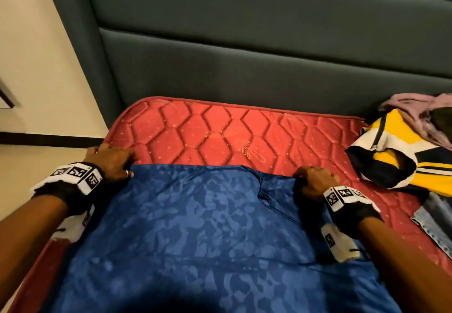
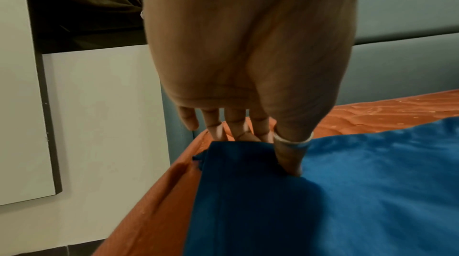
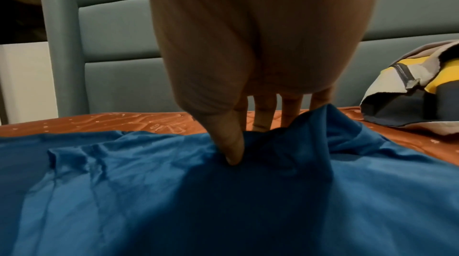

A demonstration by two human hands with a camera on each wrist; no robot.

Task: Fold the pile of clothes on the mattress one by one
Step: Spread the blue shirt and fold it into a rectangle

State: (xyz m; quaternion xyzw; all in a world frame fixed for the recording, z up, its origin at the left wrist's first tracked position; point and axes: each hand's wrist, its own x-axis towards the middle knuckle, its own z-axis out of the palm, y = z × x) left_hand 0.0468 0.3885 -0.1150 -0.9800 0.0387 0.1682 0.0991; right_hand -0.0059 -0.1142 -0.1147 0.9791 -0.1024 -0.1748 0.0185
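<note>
A blue camouflage-patterned garment [image 1: 195, 227] lies spread over the red quilted mattress [image 1: 220, 129], reaching toward me. My left hand [image 1: 115, 163] pinches its far left corner [image 2: 238, 154], thumb on top and fingers beneath. My right hand [image 1: 313, 180] pinches the far right corner, where the cloth [image 3: 310, 142] bunches up between thumb and fingers. Both hands sit low at the mattress surface. A pile of clothes [image 1: 401, 151] waits at the right: a yellow, white and navy striped garment with pink cloth behind it.
A grey-green padded headboard [image 1: 244, 43] rises behind the mattress. A cream wall [image 1: 36, 80] and floor lie past the left edge. A grey patterned item [image 1: 435, 219] lies at the right edge. Bare mattress shows beyond the garment's far edge.
</note>
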